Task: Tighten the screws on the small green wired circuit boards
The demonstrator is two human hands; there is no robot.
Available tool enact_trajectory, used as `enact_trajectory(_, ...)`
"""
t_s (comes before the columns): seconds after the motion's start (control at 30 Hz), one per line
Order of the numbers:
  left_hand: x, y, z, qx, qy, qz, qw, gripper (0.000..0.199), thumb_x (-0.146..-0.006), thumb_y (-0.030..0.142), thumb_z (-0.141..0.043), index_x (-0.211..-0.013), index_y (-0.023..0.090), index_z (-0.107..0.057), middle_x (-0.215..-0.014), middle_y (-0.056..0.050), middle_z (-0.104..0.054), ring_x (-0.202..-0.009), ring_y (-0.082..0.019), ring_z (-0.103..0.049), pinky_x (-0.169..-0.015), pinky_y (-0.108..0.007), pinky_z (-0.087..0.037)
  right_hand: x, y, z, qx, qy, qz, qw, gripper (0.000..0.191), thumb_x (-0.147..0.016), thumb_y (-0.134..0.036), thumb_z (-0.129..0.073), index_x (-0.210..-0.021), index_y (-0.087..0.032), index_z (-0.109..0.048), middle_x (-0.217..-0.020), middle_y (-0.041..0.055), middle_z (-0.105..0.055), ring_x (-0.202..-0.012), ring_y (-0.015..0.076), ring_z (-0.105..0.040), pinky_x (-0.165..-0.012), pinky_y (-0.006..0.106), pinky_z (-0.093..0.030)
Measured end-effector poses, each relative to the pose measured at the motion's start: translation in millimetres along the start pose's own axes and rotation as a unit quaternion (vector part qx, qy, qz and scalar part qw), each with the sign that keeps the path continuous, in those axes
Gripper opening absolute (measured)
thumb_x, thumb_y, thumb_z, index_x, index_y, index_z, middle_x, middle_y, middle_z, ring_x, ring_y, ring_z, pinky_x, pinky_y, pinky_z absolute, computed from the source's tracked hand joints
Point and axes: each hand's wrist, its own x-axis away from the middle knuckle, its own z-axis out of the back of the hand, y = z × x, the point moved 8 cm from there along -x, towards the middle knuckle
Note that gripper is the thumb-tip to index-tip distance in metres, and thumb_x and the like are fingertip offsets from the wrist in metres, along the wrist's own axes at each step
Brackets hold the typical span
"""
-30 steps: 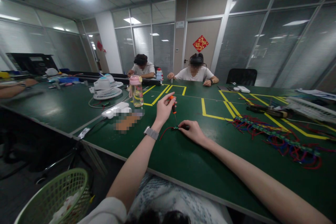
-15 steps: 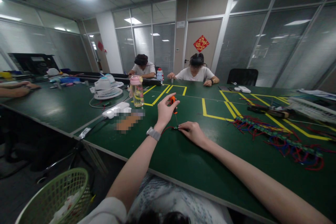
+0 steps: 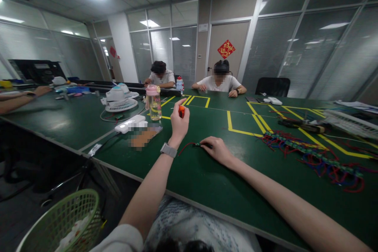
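Observation:
My left hand (image 3: pixel 179 121), with a watch on its wrist, is raised above the table and closed around an orange and black screwdriver (image 3: pixel 182 111). The screwdriver's thin shaft points off to the left, away from the board. Down on the green table, my right hand (image 3: pixel 217 149) pinches the right end of a small green circuit board (image 3: pixel 197 145). From the board's left side a red wire (image 3: pixel 185 149) curves toward me across the tabletop. My right fingertips cover part of the board.
At right lies a long row of wired circuit boards (image 3: pixel 313 151). A pink-lidded bottle (image 3: pixel 154 104), a white power strip (image 3: pixel 130 124) and white fans (image 3: pixel 121 100) stand left. A green basket (image 3: pixel 85 201) is on the floor. Two people sit opposite; another person's arms show at far left.
My left hand has lifted the screwdriver off the board and moved left, tilting it from upright to sideways. My right hand has stayed at the board.

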Motion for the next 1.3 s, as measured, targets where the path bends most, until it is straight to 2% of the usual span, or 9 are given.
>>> enact_trajectory(0.1, 5, -6, -21.4, -0.095, -0.198, -0.005, 0.976, 0.019, -0.078, 0.029, -0.055, -0.082, 0.017, -0.070, -0.073, -0.001, -0.065, -0.067, -0.012, -0.055, -0.068, -0.024, -0.044, -1, -1, 0, -0.007, -0.006, 0.008, 1.000, 0.021, -0.084, -0.015, -0.055, -0.096, -0.021, -0.071, -0.094, 0.0060, -0.069, -0.087, 0.0188, -0.063, -0.079, 0.032, -0.050)
enact_trajectory(0.17, 20, -25, -39.5, -0.141, -0.355, 0.034, 0.923, 0.020, -0.071, 0.032, -0.060, -0.079, 0.017, -0.070, -0.068, -0.001, -0.065, -0.063, -0.013, -0.057, -0.062, -0.024, -0.044, -2, 1, 0, -0.008, -0.009, 0.010, 1.000, 0.020, -0.083, -0.014, -0.055, -0.091, -0.021, -0.072, -0.092, 0.0060, -0.069, -0.085, 0.0184, -0.063, -0.078, 0.031, -0.050)
enact_trajectory(0.27, 40, -46, -53.0, -0.185, -0.470, 0.060, 0.861, 0.028, -0.060, 0.032, -0.069, -0.084, 0.017, -0.071, -0.079, -0.003, -0.069, -0.071, -0.016, -0.061, -0.065, -0.023, -0.046, -2, 6, 2, -0.002, -0.006, 0.005, 1.000, 0.019, -0.081, -0.013, -0.055, -0.086, -0.020, -0.073, -0.090, 0.0062, -0.069, -0.083, 0.0184, -0.063, -0.077, 0.031, -0.049)
enact_trajectory(0.37, 53, -55, -63.5, -0.211, -0.521, 0.051, 0.826, 0.028, -0.059, 0.028, -0.070, -0.086, 0.020, -0.072, -0.085, -0.003, -0.070, -0.075, -0.016, -0.063, -0.070, -0.024, -0.047, -3, 9, 4, -0.010, -0.002, 0.005, 1.000, 0.016, -0.080, -0.014, -0.057, -0.082, -0.019, -0.073, -0.087, 0.0058, -0.070, -0.082, 0.0184, -0.063, -0.076, 0.030, -0.049)
enact_trajectory(0.63, 59, -54, -67.4, -0.292, -0.501, 0.047, 0.813, 0.021, -0.058, 0.020, -0.065, -0.077, 0.022, -0.073, -0.077, -0.003, -0.070, -0.066, -0.016, -0.062, -0.059, -0.023, -0.044, -14, 14, 5, -0.042, -0.018, -0.062, 0.997, 0.012, -0.075, -0.015, -0.060, -0.071, -0.019, -0.071, -0.074, 0.0025, -0.070, -0.068, 0.0161, -0.063, -0.067, 0.027, -0.049)
enact_trajectory(0.87, 58, -51, -66.7, -0.323, -0.488, 0.033, 0.810, 0.022, -0.057, 0.024, -0.068, -0.079, 0.021, -0.072, -0.075, -0.006, -0.069, -0.065, -0.019, -0.062, -0.059, -0.026, -0.044, -17, -11, 10, 0.004, -0.060, 0.055, 0.997, 0.018, -0.075, -0.009, -0.056, -0.076, -0.018, -0.071, -0.083, 0.0068, -0.070, -0.080, 0.0182, -0.063, -0.073, 0.027, -0.049)
enact_trajectory(1.03, 56, -48, -63.6, -0.328, -0.487, 0.025, 0.810, 0.029, -0.058, 0.026, -0.069, -0.086, 0.023, -0.073, -0.084, -0.006, -0.069, -0.073, -0.022, -0.063, -0.062, -0.027, -0.045, -16, 13, 20, -0.075, 0.020, -0.082, 0.994, 0.011, -0.073, -0.017, -0.062, -0.070, -0.019, -0.072, -0.074, 0.0031, -0.071, -0.070, 0.0180, -0.064, -0.070, 0.029, -0.049)
enact_trajectory(1.17, 43, -39, -54.6, -0.260, -0.450, 0.016, 0.854, 0.035, -0.060, 0.040, -0.072, -0.091, 0.024, -0.073, -0.096, -0.005, -0.067, -0.086, -0.022, -0.062, -0.071, -0.026, -0.046, -10, 30, 14, -0.170, 0.031, -0.200, 0.964, 0.012, -0.070, -0.024, -0.066, -0.072, -0.015, -0.074, -0.068, 0.0046, -0.071, -0.065, 0.0180, -0.064, -0.061, 0.026, -0.048)
enact_trajectory(1.3, 16, -23, -34.3, -0.195, -0.304, -0.020, 0.932, 0.036, -0.072, 0.052, -0.061, -0.089, 0.022, -0.072, -0.091, -0.006, -0.066, -0.082, -0.019, -0.060, -0.075, -0.028, -0.045, -8, 33, 4, -0.241, 0.030, -0.247, 0.938, 0.014, -0.069, -0.024, -0.066, -0.073, -0.013, -0.074, -0.067, 0.0054, -0.071, -0.058, 0.0143, -0.061, -0.053, 0.023, -0.044)
